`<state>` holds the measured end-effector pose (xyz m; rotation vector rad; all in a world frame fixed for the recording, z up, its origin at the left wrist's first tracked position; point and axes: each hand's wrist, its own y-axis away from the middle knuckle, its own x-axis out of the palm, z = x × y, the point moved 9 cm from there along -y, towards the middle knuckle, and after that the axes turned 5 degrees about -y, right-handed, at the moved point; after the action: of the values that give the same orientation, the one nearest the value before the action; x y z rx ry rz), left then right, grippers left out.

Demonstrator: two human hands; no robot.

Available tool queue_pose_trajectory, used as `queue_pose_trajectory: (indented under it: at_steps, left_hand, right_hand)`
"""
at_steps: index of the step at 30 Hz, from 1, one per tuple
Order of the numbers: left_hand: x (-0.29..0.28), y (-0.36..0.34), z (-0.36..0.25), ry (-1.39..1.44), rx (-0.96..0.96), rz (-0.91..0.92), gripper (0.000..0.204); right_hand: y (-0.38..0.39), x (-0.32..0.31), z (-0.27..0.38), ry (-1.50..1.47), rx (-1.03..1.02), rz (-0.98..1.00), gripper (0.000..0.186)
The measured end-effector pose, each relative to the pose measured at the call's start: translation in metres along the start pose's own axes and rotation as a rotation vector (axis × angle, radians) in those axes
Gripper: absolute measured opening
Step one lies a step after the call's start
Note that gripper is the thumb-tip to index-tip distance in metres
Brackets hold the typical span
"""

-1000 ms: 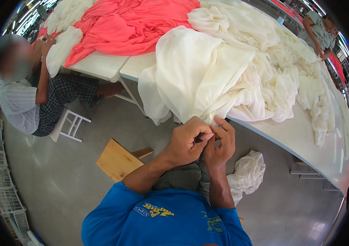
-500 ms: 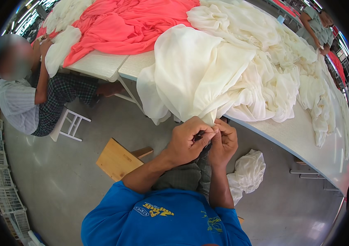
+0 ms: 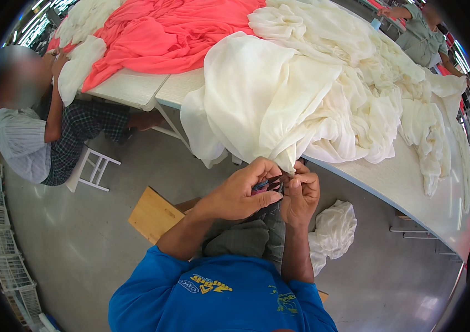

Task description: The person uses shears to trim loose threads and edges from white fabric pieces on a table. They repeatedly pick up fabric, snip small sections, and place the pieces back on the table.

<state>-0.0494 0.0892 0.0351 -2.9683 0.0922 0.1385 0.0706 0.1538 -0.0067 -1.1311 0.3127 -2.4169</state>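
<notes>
A large sheer cream cloth (image 3: 271,99) spills over the table's near edge and gathers to a narrow point between my hands. My right hand (image 3: 300,200) pinches that gathered tip between thumb and fingers. Close against it, my left hand (image 3: 240,191) is curled around small dark-bladed thread snips (image 3: 273,181). Their blades point toward the cloth tip, and my left thumb is stretched out below them. Most of the snips' handle is hidden in my palm, and I cannot tell whether the blades touch the cloth.
Coral-red cloth (image 3: 157,39) is heaped on the white table (image 3: 135,86) at the far left. A person (image 3: 22,127) sits there handling pale cloth. Another person (image 3: 420,39) stands at the far right. A wooden stool (image 3: 155,213) and a crumpled cream cloth (image 3: 334,229) flank my legs.
My left fingers have come off the cloth tip and spread, showing the snips' blades. My right hand keeps its pinch. The person at far right now has both arms out, cream cloth raised beside them.
</notes>
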Motion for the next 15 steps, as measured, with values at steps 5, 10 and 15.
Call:
queue_pose_trajectory:
  at_steps: [5, 10, 15]
  left_hand:
    - [0.001, -0.003, 0.004, 0.017, 0.054, -0.009, 0.037]
    - [-0.012, -0.004, -0.018, -0.387, 0.155, -0.204, 0.035]
    - [-0.017, 0.003, -0.032, -0.608, 0.334, -0.418, 0.04]
  right_hand:
    - [0.001, -0.002, 0.001, -0.013, -0.002, 0.001, 0.011]
    - [0.002, -0.005, 0.0, -0.013, 0.007, -0.01, 0.01]
    - [0.001, -0.001, 0.002, -0.027, 0.019, 0.01, 0.01]
